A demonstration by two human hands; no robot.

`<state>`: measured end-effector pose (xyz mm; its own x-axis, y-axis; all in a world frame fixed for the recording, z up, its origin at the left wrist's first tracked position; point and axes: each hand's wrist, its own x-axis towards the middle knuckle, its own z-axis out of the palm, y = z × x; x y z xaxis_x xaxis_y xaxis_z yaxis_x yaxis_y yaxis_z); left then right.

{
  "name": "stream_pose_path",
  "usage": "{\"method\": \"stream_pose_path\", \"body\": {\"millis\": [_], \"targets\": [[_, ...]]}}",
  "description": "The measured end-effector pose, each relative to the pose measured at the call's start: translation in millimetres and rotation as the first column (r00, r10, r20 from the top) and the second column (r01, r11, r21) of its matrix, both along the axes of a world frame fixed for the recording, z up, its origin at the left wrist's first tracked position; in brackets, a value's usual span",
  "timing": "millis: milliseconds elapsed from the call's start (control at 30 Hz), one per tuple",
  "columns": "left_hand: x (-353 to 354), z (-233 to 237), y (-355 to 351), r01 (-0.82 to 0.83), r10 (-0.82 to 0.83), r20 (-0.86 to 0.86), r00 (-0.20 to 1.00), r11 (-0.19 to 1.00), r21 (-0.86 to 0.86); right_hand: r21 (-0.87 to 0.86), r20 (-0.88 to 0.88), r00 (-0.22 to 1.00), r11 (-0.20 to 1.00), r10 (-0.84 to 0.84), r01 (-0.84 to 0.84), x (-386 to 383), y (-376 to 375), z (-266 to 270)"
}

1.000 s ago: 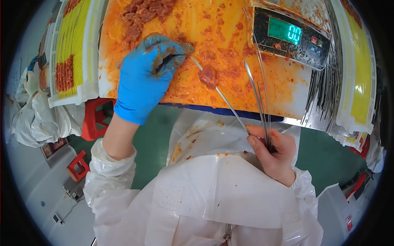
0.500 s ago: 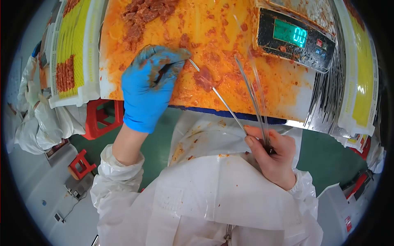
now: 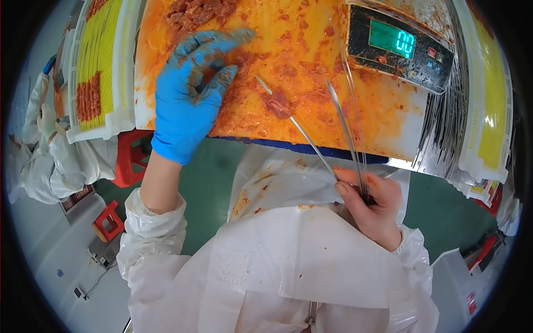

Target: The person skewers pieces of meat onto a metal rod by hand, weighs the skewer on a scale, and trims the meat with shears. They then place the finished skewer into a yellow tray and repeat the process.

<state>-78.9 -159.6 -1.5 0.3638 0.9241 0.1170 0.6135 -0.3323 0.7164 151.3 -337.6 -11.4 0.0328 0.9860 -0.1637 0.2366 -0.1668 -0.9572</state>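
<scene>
My right hand (image 3: pixel 373 202) is bare and closed on several metal skewers. One skewer (image 3: pixel 311 143) slants up to the left between thumb and forefinger, with one piece of raw meat (image 3: pixel 277 104) threaded near its pointed tip. The other skewers (image 3: pixel 345 122) stick up from the same fist, away from the meat. My left hand (image 3: pixel 191 91), in a stained blue glove, is over the board's left part. Its thumb and fingers are apart and nothing shows between them. Just beyond its fingers lies a pile of marinated meat (image 3: pixel 197 12).
A cutting board (image 3: pixel 388 122) smeared with orange marinade carries a scale (image 3: pixel 397 44) reading 0.0. Loose skewers (image 3: pixel 447 119) lie right of it. White racks with yellow liners stand left (image 3: pixel 119 72) and right (image 3: pixel 491 111), the left one holding meat skewers. Red stools (image 3: pixel 108 222) are below left.
My left hand has moved left, away from the skewer's tip, and its fingers have spread. My right hand and the skewers have hardly moved.
</scene>
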Motion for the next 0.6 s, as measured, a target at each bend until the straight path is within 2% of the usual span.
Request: {"method": "stream_pose_path", "body": {"millis": [67,167,267,367,467,500,567,600], "targets": [[-4.4,-2.7,2.1,0.164,-0.159,-0.062,0.985,0.982,0.093,-0.018,0.006,1.0,1.0,-0.001,0.001,-0.1,-3.3,0.8],[2.3,-2.7,-10.2,-0.073,0.072,-0.011,0.997,0.995,-0.063,-0.056,0.006,1.0,0.998,0.003,-0.003,-3.4,1.0,1.5],[-0.9,-22.4,-14.9,-0.105,0.104,0.155,0.982,0.994,-0.003,-0.048,0.017,1.0,0.999,-0.005,0.006,-6.8,1.3,0.2],[4.2,-15.0,-17.9,-0.117,0.117,0.059,0.991,0.993,-0.006,-0.047,0.097,0.995,0.999,0.003,0.001,-17.4,14.6,3.2],[-15.0,-24.6,-5.2,-0.077,0.095,0.335,0.937,0.995,-0.067,-0.041,0.05,0.998,0.998,-0.039,0.041,-16.4,13.9,4.3],[-15.8,-18.5,3.4,0.04,-0.042,0.182,0.982,0.999,0.012,-0.08,0.05,0.998,0.996,-0.041,0.045,-16.8,12.6,4.9],[-13.0,-0.5,18.9,0.293,-0.275,-0.152,0.949,0.95,0.11,-0.157,0.055,0.998,0.987,-0.035,0.043,-15.8,10.3,6.6],[-13.3,-1.9,14.0,0.239,-0.23,-0.111,0.967,0.968,0.081,-0.155,0.06,0.998,0.987,-0.032,0.041,-16.1,9.9,8.3]]}}
